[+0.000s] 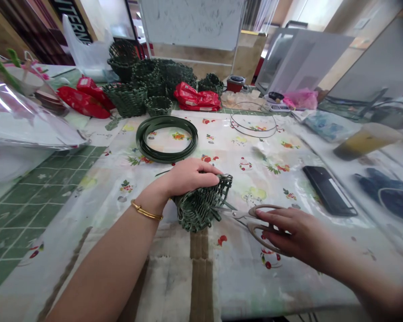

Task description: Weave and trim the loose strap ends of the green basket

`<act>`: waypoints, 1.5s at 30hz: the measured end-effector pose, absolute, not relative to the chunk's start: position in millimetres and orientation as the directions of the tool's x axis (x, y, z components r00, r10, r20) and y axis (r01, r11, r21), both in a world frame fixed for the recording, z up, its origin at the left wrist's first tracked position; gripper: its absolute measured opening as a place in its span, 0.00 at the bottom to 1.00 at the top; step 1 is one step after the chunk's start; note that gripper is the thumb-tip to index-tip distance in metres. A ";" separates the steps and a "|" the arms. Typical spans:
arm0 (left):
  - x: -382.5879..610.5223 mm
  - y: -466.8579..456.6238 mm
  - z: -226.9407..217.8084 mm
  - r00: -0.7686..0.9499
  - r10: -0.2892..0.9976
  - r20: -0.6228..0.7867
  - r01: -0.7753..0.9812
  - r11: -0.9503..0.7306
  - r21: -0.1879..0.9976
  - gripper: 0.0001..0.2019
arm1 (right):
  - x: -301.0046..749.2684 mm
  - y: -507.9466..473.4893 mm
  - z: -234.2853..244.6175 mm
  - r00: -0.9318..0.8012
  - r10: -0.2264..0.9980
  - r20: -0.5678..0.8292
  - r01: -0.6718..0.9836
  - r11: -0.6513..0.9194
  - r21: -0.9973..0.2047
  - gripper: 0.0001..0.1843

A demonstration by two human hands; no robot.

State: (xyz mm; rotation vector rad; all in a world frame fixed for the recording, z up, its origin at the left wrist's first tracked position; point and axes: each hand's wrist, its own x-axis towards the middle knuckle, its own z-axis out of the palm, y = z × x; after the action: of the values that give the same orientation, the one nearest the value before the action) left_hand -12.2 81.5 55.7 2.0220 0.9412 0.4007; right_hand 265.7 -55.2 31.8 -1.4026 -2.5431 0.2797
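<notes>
A small dark green woven basket [201, 206] lies on its side on the flowered tablecloth [282, 277]. My left hand [188, 176] is closed over its top and holds it down; a gold bangle circles that wrist. My right hand [289, 232] rests on the beige handles of a pair of scissors [251, 218], fingers around and through the loops. The scissor blades point left and reach the basket's edge.
A coil of green strap [167, 137] lies behind the basket. Several finished green baskets [144, 85] and red packets [196, 99] stand at the back. A black phone [329, 190], a cup of drink [362, 142] and a wire ring [253, 123] are to the right. Clear plastic wrap [23, 120] lies at left.
</notes>
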 end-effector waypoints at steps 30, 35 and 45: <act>-53.9 76.4 39.0 0.458 0.889 -0.008 0.132 -0.059 0.989 0.21 | 231.0 -38.9 53.3 -0.618 0.770 0.161 0.781 0.624 0.014 0.17; -62.4 79.8 35.8 0.455 0.890 0.030 -0.003 -0.032 0.999 0.19 | 236.6 -41.2 35.7 -0.564 0.795 0.224 0.794 0.597 -0.117 0.17; -64.2 78.8 30.1 0.445 0.892 -0.083 -0.080 0.132 0.988 0.24 | 229.9 -31.2 43.4 -0.579 0.778 0.244 0.791 0.608 -0.064 0.16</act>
State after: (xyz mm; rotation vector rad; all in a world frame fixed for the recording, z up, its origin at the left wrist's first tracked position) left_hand -64.2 78.8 30.1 1.2339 0.8468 0.8437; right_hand 229.9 -31.2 43.4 -1.2874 -2.5886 -0.0757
